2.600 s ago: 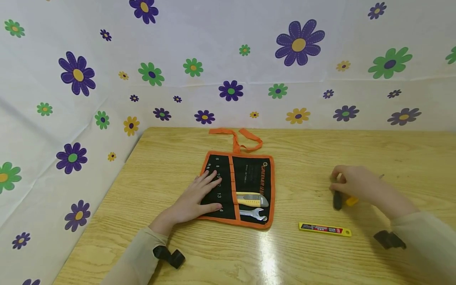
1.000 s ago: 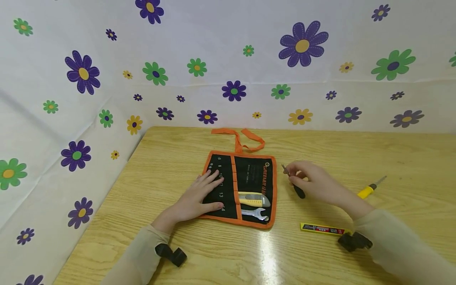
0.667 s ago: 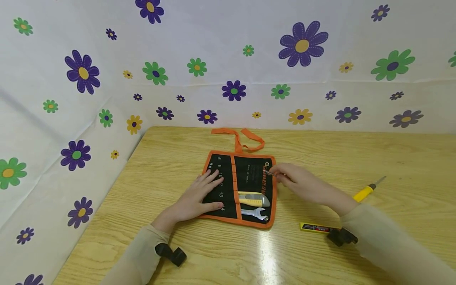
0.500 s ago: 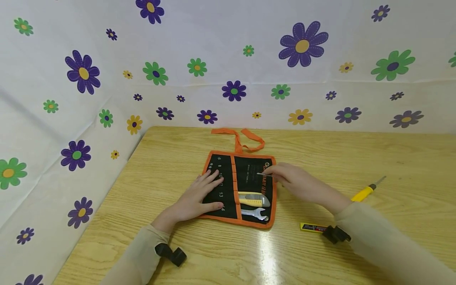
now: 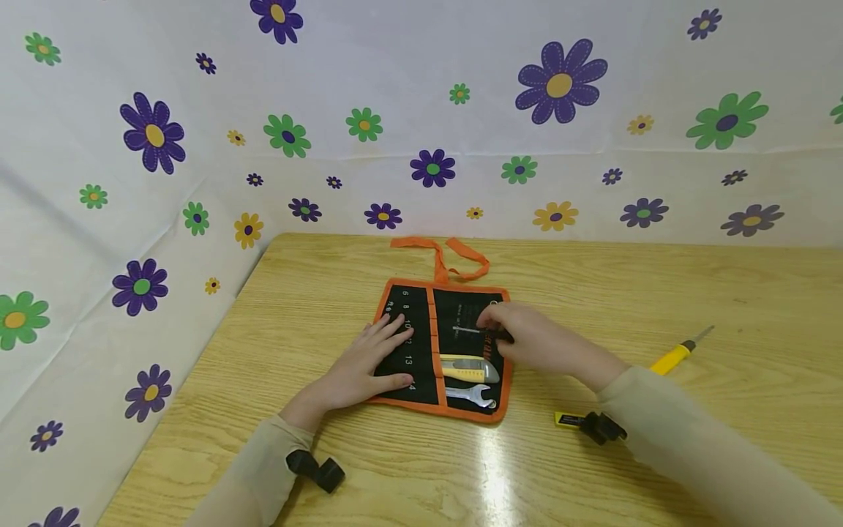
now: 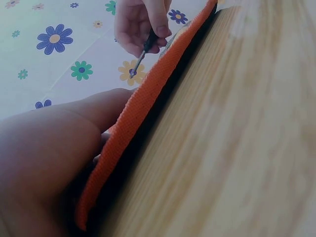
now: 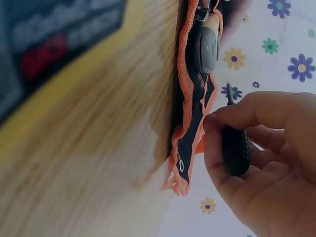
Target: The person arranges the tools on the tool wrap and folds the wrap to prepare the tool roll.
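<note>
My left hand (image 5: 358,373) lies with fingers spread on the left part of a black tool pouch (image 5: 454,296) with orange edging. In my right hand (image 5: 540,340), fingers and thumb grip a small screwdriver (image 7: 236,148) by its black handle. Its metal shaft points left over the pouch's right part, the tip short of the orange strip that edges the pockets. Below it, a yellow utility knife (image 5: 469,368) and an open-end wrench (image 5: 469,396) sit in pockets, their upper ends showing. The left wrist view shows the screwdriver (image 6: 143,53) tilted, tip downward, beyond the pouch edge.
Right of the pouch lies a yellow-handled screwdriver (image 5: 672,359), partly behind the right forearm. A flat yellow pack (image 5: 568,419) is partly covered by the right wrist's black camera mount. Orange tie straps (image 5: 461,263) stretch from the pouch toward the flowered backdrop (image 5: 395,88).
The right hand has picked up the black-handled screwdriver from the table at right and carried it left over the pouch, turning its tip leftward. The left hand keeps its place.
</note>
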